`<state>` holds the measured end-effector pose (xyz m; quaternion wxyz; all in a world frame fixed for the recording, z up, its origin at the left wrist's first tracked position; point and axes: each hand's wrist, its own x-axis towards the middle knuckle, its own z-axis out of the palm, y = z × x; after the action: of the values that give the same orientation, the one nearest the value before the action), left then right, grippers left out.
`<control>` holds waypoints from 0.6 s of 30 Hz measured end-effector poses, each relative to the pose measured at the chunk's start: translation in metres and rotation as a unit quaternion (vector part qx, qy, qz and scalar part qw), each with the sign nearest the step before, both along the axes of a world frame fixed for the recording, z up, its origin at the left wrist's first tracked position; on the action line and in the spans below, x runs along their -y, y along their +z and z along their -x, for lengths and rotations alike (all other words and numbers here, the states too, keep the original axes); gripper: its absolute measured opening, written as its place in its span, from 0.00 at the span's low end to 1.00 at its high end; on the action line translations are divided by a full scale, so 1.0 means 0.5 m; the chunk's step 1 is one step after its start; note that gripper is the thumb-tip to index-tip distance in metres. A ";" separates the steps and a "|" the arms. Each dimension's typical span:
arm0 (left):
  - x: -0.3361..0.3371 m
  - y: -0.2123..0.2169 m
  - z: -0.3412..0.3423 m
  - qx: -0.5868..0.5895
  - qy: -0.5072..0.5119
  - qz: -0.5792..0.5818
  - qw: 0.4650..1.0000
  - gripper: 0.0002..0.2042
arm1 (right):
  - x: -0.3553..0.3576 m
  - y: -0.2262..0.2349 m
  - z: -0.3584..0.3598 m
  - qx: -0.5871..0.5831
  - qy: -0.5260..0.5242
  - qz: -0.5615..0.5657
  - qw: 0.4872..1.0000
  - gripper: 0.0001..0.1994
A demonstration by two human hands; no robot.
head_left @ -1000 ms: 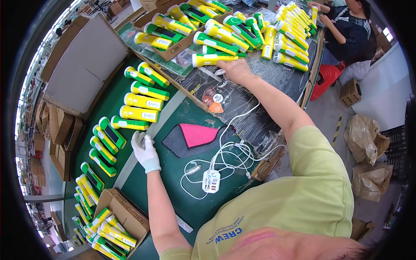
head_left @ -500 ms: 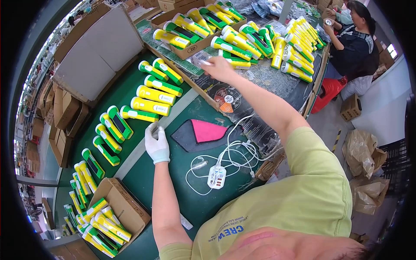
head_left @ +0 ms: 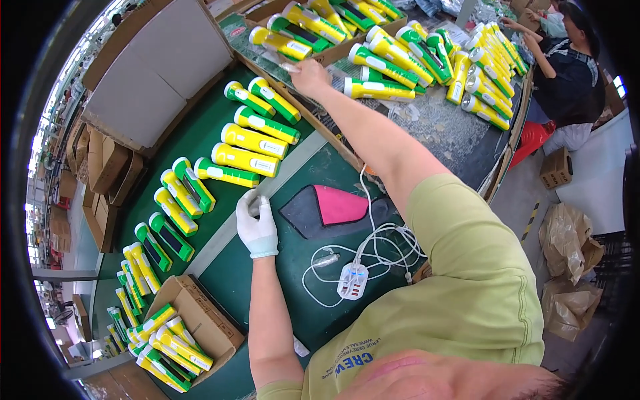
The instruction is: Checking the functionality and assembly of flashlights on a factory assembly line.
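My left hand (head_left: 257,227), in a white glove, rests at the near edge of the green conveyor belt. Its fingers are loosely curled with a gap to the thumb, and nothing shows in them. The closest flashlight (head_left: 227,172), yellow and green, lies just beyond it. My bare right hand (head_left: 311,77) reaches to the front left corner of a cardboard box (head_left: 337,52) full of flashlights. Its fingers are bunched, with something white at their tips that I cannot make out. A loose flashlight (head_left: 379,90) lies right of that hand.
Several flashlights line the belt (head_left: 212,250). An open carton of flashlights (head_left: 215,317) stands at lower left. A white USB charger (head_left: 353,281) with tangled cables lies beside a pink and grey cloth (head_left: 337,205). At far right a person (head_left: 567,73) works by piled flashlights (head_left: 490,83).
My right hand has moved leftward and farther off, to the box corner. The whole view has shifted, so the scene sits farther right. My left hand keeps its loose curl by the belt.
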<state>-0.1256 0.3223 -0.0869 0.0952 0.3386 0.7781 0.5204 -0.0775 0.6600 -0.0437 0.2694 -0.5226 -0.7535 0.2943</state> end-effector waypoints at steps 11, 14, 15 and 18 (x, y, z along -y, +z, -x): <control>0.000 -0.008 -0.006 -0.011 -0.006 0.008 1.000 0.12 | -0.048 0.018 0.014 0.024 -0.044 0.009 0.999 0.17; -0.018 0.003 -0.016 -0.007 -0.024 0.015 1.000 0.15 | -0.088 -0.013 -0.025 -0.076 0.025 0.053 0.995 0.19; -0.018 0.003 -0.015 -0.042 -0.017 0.005 0.999 0.16 | -0.077 -0.015 -0.035 -0.110 0.085 0.072 0.988 0.19; -0.005 0.002 -0.006 -0.145 -0.010 0.003 0.989 0.24 | 0.040 0.023 -0.139 -0.084 0.219 0.049 0.971 0.20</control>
<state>-0.1229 0.3247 -0.0861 -0.0118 0.4181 0.7820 0.4621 -0.0081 0.6399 -0.0324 0.2345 -0.3308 -0.8091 0.4253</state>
